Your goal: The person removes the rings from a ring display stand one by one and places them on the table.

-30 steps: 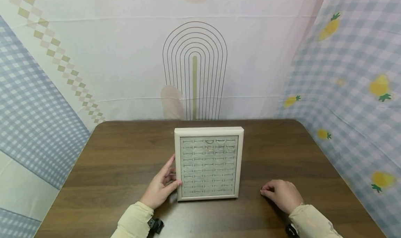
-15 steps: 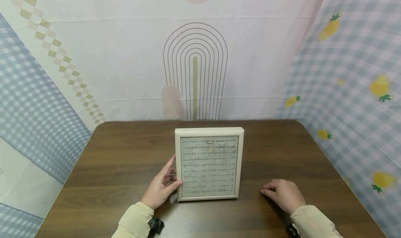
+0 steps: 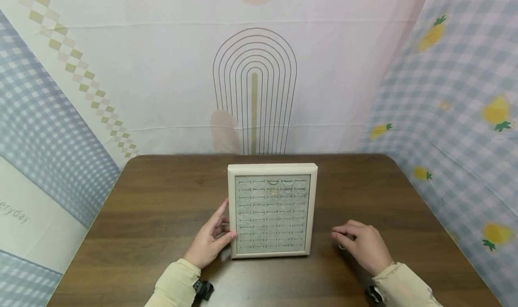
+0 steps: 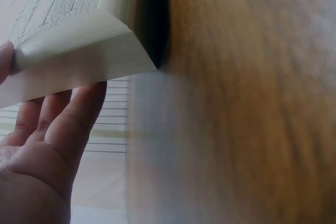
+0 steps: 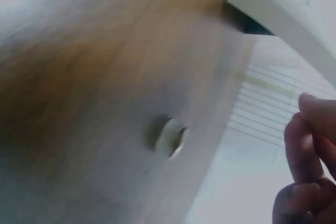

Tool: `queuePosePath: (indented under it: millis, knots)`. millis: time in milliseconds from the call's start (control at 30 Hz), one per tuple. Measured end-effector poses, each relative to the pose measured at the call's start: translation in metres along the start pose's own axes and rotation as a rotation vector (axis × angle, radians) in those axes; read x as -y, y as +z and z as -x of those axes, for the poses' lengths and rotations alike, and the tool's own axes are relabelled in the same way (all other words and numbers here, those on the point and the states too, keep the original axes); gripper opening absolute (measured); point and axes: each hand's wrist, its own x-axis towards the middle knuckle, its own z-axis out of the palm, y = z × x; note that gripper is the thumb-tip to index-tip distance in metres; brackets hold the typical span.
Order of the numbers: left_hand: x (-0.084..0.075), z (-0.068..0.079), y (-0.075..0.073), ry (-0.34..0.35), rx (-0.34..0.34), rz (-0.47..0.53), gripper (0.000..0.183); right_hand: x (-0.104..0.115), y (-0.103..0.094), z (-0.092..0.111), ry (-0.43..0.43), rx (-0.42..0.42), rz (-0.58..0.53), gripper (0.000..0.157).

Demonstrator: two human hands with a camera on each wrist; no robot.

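A ring display board (image 3: 272, 217) with a cream frame and grey slotted face stands upright, tilted slightly back, on the table. Several rings (image 3: 286, 185) sit in its top slots, toward the right. My left hand (image 3: 208, 244) grips its left edge, thumb on the front and fingers behind, as the left wrist view also shows. Right of the board, my right hand (image 3: 364, 246) is just above the table, fingers curled and thumb and forefinger tips together. Nothing shows between the fingertips (image 5: 307, 103). A pale, blurred ring (image 5: 171, 139) is at the tabletop, apart from the fingers.
The brown wooden table (image 3: 162, 185) carries the board. Behind it hangs a white patterned cloth (image 3: 323, 82), with blue checked cloth (image 3: 453, 140) on the right side and more on the left. A dark wrist strap (image 3: 203, 290) shows at the left sleeve.
My right hand has lifted slightly and shifted left, and a ring now shows beneath it. The left hand keeps its grip on the board. The head view has turned slightly left.
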Motion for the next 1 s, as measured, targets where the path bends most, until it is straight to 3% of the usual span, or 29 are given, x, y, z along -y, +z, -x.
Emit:
queuePosePath:
  millis: [233, 667, 1000]
  knots:
    - [0.000, 0.001, 0.000, 0.047, 0.019, 0.014, 0.086, 0.013, -0.004, -0.007, -0.063, -0.128, -0.020, 0.020]
    - [-0.002, 0.000, -0.001, 0.065, 0.024, 0.016, 0.086, 0.036, -0.017, -0.034, -0.131, -0.229, -0.076, 0.021]
    - [-0.003, 0.001, -0.002, 0.072, 0.029, 0.024, 0.085, 0.051, -0.018, -0.051, -0.182, -0.255, -0.101, 0.022]
